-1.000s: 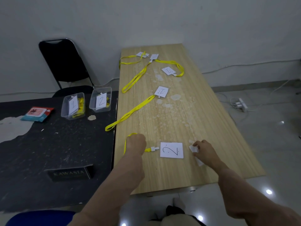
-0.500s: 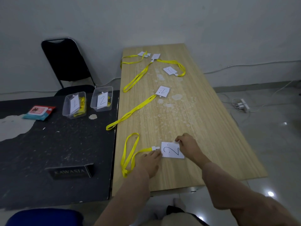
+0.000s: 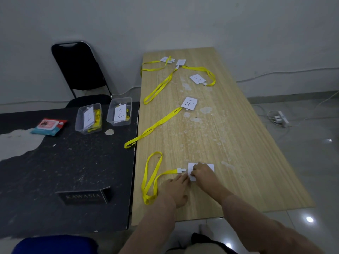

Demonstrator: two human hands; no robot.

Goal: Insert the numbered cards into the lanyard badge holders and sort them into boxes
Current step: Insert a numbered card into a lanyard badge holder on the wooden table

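- Sliding left since a moment ago, the right hand (image 3: 200, 174) is now covering most of the white paper card (image 3: 209, 166), so its number is hiding.
- The long light wooden table (image 3: 238, 153) is holding that card near its front edge. More yellow straps with cards (image 3: 189, 103) are lying farther back.
- The big black table (image 3: 64, 171) on the left is carrying the clear plastic box marked 1 (image 3: 78, 123) and the clear plastic box marked 2 (image 3: 110, 116), well apart from the card.
- The long yellow cloth lanyard (image 3: 152, 173) is looping on the wood left of the card. It is ending in a small white plastic clip (image 3: 180, 170) just beside the card's left edge.
- The left hand (image 3: 177, 187) is lying flat with straight fingers, reaching to that same edge and holding nothing.
- The right hand is curling its fingers down on the card's left end. It is looking like a pinch, though the thumb is hiding.
- Whether a see-through holder is lying under the card is too hard to tell.
- The card is probably feeling light, thin and bendy, so squeezing may be creasing it. Holding its edges seems best.
- The lanyard is likely flopping and dangling, so lifting by the clip seems safest.
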